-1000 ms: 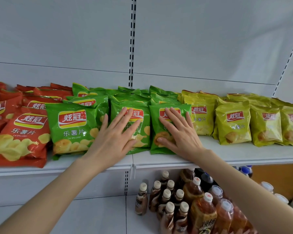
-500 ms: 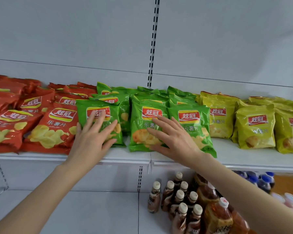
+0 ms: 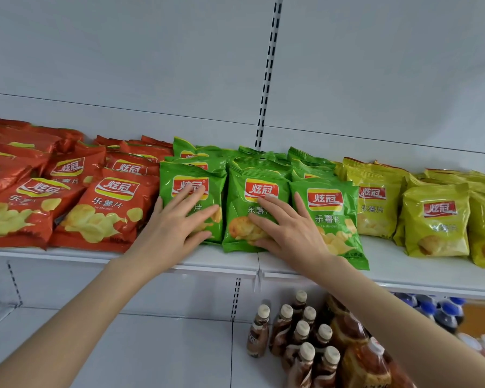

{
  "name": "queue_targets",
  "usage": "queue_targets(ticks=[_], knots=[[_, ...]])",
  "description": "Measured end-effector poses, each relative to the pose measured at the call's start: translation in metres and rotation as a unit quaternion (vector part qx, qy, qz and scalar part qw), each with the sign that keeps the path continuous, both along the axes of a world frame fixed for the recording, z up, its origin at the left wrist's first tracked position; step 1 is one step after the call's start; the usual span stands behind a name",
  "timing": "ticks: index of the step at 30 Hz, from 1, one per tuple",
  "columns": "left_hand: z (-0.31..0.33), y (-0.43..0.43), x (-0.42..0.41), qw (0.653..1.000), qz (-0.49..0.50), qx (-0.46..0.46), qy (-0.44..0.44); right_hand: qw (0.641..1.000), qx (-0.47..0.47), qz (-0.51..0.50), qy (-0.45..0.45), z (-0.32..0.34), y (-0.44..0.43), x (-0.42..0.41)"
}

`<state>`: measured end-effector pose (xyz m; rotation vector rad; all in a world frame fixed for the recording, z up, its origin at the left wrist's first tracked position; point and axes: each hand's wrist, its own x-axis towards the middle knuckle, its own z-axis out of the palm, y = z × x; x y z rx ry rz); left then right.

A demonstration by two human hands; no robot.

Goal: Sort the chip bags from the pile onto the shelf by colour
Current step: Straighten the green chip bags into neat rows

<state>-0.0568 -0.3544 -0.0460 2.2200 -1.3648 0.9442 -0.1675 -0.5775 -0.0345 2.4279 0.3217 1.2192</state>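
On the white shelf [image 3: 403, 271], red chip bags [image 3: 107, 208] lie at the left, green chip bags [image 3: 252, 175] in the middle and yellow chip bags [image 3: 434, 219] at the right. The left hand [image 3: 177, 231] rests flat, fingers straight, on the leftmost green bag [image 3: 191, 180]. The right hand [image 3: 289, 233] presses flat across the two green bags beside it. Brown bottles [image 3: 300, 337] stand below.
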Motion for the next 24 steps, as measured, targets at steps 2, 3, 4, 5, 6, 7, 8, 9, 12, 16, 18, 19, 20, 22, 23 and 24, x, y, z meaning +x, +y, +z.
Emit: queue_targets(ticks=[2, 3, 4, 5, 6, 7, 8, 9, 12, 16, 18, 19, 20, 22, 23, 24], knots=[[-0.001, 0.002, -0.002, 1.0, 0.01, 0.002, 0.002, 1.0, -0.004, -0.005, 0.004, 0.001, 0.0, 0.0], [0.0, 0.003, -0.002, 1.0, 0.014, 0.005, 0.003, 1.0, -0.004, -0.006, 0.008, 0.001, 0.0, 0.001], [0.0, 0.002, -0.002, 1.0, 0.017, 0.009, 0.0, 1.0, -0.002, -0.005, 0.01, 0.001, 0.001, 0.001], [0.0, 0.002, -0.002, 1.0, 0.019, 0.011, -0.003, 1.0, 0.002, -0.002, 0.013, 0.001, 0.001, 0.0], [-0.001, 0.002, -0.003, 1.0, 0.021, 0.011, -0.007, 1.0, 0.007, 0.002, 0.016, 0.001, 0.0, 0.0], [-0.001, 0.002, -0.003, 1.0, 0.022, 0.01, -0.008, 1.0, 0.015, 0.008, 0.02, 0.002, 0.0, -0.002], [-0.001, 0.002, -0.004, 1.0, 0.023, 0.005, -0.009, 0.999, 0.025, 0.015, 0.025, 0.003, -0.001, -0.005], [-0.001, 0.002, -0.005, 1.0, 0.023, -0.001, -0.012, 0.999, 0.038, 0.023, 0.029, 0.004, -0.002, -0.009], [0.0, -0.001, -0.01, 0.999, 0.019, -0.016, -0.044, 0.994, 0.094, 0.047, 0.031, 0.008, -0.012, -0.027], [0.004, -0.014, -0.02, 0.995, -0.013, -0.005, -0.101, 0.986, 0.164, 0.024, 0.021, 0.009, -0.043, -0.057], [0.005, -0.022, -0.022, 0.993, -0.026, 0.01, -0.117, 0.985, 0.169, -0.004, 0.041, 0.006, -0.058, -0.067], [0.005, -0.025, -0.022, 0.992, -0.023, 0.019, -0.12, 0.985, 0.165, -0.016, 0.053, 0.004, -0.063, -0.068], [0.006, -0.027, -0.023, 0.992, -0.016, 0.029, -0.119, 0.985, 0.162, -0.024, 0.062, 0.002, -0.067, -0.067], [0.006, -0.028, -0.022, 0.993, -0.006, 0.046, -0.112, 0.985, 0.163, -0.025, 0.053, -0.002, -0.07, -0.059], [0.006, -0.028, -0.022, 0.993, -0.005, 0.049, -0.107, 0.985, 0.165, -0.022, 0.04, -0.003, -0.07, -0.053], [0.005, -0.028, -0.022, 0.994, -0.005, 0.049, -0.102, 0.985, 0.168, -0.018, 0.028, -0.004, -0.07, -0.048]])
